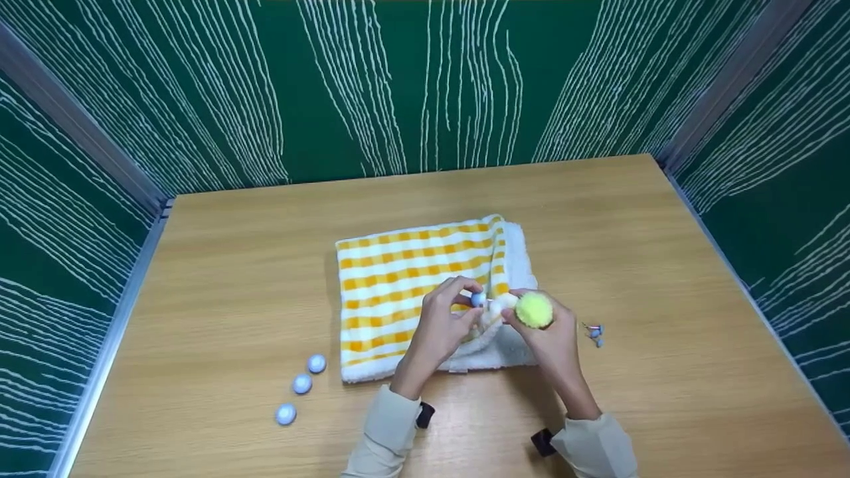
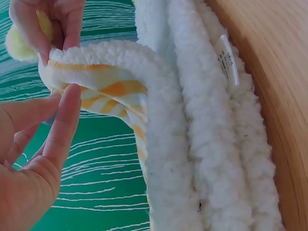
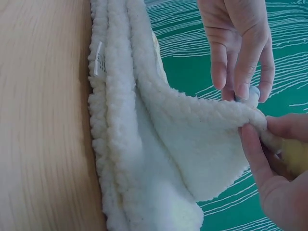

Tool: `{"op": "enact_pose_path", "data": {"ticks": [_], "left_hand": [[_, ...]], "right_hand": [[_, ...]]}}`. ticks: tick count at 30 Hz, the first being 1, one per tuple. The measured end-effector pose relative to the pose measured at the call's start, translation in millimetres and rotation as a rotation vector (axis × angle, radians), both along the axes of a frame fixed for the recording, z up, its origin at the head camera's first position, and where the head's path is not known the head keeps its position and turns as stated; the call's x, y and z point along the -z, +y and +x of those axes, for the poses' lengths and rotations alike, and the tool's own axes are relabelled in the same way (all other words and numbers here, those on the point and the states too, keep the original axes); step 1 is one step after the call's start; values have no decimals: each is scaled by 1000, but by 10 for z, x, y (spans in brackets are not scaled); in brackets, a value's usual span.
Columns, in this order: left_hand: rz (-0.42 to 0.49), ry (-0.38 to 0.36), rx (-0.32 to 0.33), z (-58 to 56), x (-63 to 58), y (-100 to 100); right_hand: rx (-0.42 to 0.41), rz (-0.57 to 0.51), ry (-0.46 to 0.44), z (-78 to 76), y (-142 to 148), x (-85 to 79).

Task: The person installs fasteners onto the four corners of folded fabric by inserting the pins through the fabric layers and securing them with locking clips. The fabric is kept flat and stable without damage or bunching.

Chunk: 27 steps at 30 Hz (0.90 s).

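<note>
A folded blanket [image 1: 405,285], yellow-and-white checked on one face and fleecy white on the other, lies on the table with its right side turned back. My left hand [image 1: 438,322] pinches a small round blue-and-white cap [image 1: 477,299] between thumb and fingers, right at the blanket's lifted corner. That cap [image 3: 252,95] shows beside the fleecy edge in the right wrist view. My right hand [image 1: 556,335] grips the corner between thumb and fingers, with a fuzzy yellow-green pom-pom [image 1: 534,310] at its palm side. In the left wrist view, fingers mostly hide the cap.
Three similar round caps [image 1: 302,384] sit in a slanting row on the table left of the blanket. Several small blue-headed pins [image 1: 595,333] lie to the right. Green walls [image 1: 412,86] with white wavy lines enclose the wooden table [image 1: 226,279] at the back and sides.
</note>
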<state>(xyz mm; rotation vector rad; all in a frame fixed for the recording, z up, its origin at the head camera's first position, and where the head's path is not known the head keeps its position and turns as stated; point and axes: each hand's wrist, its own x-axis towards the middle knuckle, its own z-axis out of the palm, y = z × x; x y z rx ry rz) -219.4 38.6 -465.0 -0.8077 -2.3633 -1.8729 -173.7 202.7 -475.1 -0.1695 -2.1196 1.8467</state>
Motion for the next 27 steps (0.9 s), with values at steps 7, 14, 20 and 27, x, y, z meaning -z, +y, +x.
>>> {"op": "enact_pose_path", "data": {"ticks": [7, 14, 20, 27], "left_hand": [[9, 15, 17, 40, -48, -5], [-32, 18, 11, 26, 4, -6], [-55, 128, -6, 26, 48, 12], [-48, 154, -4, 37, 64, 16]], "right_hand": [[31, 60, 3, -4, -9, 7], [22, 115, 4, 3, -36, -48], [21, 183, 54, 63, -142, -226], [46, 252, 18, 28, -70, -105]]}}
